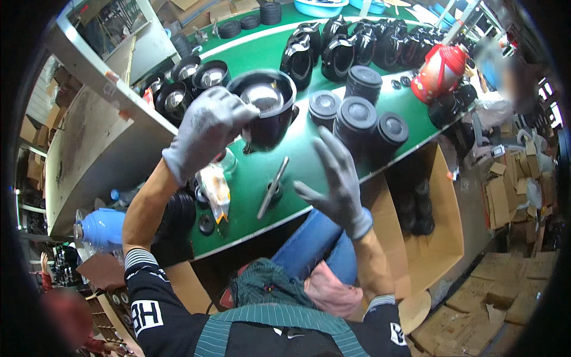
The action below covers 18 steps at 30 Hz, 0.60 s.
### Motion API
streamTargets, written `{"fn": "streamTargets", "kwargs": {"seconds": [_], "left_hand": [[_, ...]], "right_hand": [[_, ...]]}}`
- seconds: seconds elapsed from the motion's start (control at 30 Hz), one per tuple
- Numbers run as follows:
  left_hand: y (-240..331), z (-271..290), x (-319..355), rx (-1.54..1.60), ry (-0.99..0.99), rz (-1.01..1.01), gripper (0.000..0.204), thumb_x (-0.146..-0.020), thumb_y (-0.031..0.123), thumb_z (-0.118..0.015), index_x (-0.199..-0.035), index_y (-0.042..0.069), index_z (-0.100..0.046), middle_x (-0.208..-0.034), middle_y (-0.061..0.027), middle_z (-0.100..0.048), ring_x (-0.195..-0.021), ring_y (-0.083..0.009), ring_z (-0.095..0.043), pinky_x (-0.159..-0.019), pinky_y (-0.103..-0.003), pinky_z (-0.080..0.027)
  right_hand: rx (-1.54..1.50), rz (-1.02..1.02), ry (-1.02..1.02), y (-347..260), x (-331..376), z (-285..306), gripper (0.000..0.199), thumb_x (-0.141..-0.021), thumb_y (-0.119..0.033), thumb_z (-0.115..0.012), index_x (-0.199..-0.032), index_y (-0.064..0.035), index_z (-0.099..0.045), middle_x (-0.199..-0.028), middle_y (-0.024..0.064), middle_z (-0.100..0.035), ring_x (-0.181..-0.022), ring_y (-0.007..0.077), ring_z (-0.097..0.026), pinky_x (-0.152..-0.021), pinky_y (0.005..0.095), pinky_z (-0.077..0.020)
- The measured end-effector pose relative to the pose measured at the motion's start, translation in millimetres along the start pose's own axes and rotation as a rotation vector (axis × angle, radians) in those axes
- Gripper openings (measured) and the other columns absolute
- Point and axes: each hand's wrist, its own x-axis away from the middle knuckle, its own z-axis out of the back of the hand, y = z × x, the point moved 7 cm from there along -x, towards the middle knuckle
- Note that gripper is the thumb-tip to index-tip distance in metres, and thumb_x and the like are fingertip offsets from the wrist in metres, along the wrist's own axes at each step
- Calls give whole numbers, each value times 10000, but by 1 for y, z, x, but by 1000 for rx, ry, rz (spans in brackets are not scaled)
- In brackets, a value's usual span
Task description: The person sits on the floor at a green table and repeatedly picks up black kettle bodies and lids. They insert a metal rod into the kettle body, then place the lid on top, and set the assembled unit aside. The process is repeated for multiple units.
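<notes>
My left hand [205, 125], in a grey glove, grips the rim of a glossy black cup-shaped shell [267, 132] and holds it above the green table. The shell's open top faces up, showing a shiny inside. To its right, my right hand [338, 181], also gloved, is empty with fingers spread over the table's front part. Between the hands, a metal bar [274, 188] slants across a small round base. Black round lids [355, 113] are stacked just beyond my right hand. Below my left hand lies a clear and orange plastic packet [214, 191].
Similar black shells [211, 75] stand behind my left hand. Several glossy black jug bodies [340, 56] line the far side, with a red jug [439, 72] at right. A cardboard box [440, 256] with black parts is below the table's right edge. A metal post [107, 77] rises at left.
</notes>
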Motion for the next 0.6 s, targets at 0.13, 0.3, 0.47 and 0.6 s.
{"fn": "streamTargets", "kwargs": {"seconds": [0.13,0.3,0.47,0.6], "left_hand": [[86,20,36,155,-152,-84,298,-863,112,-734,-1161,123,-724,-927,-70,-697,-930,-285,-708,-935,-453,-576],[113,36,92,472,112,23,451,-894,65,-773,-1336,102,-696,-1267,-124,-715,-1233,-274,-695,-1144,-479,-517],[71,-82,250,917,260,955,673,-880,-63,-723,-1529,-38,-549,-1483,-172,-621,-1396,-279,-600,-1214,-408,-448],[125,-129,236,1042,105,781,632,-942,-12,-737,-1545,-16,-548,-1533,-159,-604,-1414,-259,-588,-1213,-420,-458]], "right_hand": [[20,252,-243,-53,-13,-21,586,-780,-158,-883,-1287,-93,-597,-1500,171,-564,-1446,443,-499,-1152,557,-460],[-68,85,-267,-72,56,-8,466,-700,-108,-927,-1035,-53,-607,-1486,201,-603,-1409,432,-577,-1100,539,-515],[-249,-194,-14,-74,98,28,455,-710,-72,-975,-1040,-40,-664,-1473,224,-651,-1361,421,-649,-1102,461,-558],[-480,-265,-33,-76,101,21,434,-732,-83,-982,-1036,-41,-674,-1496,234,-639,-1363,391,-660,-1092,442,-567]]}}
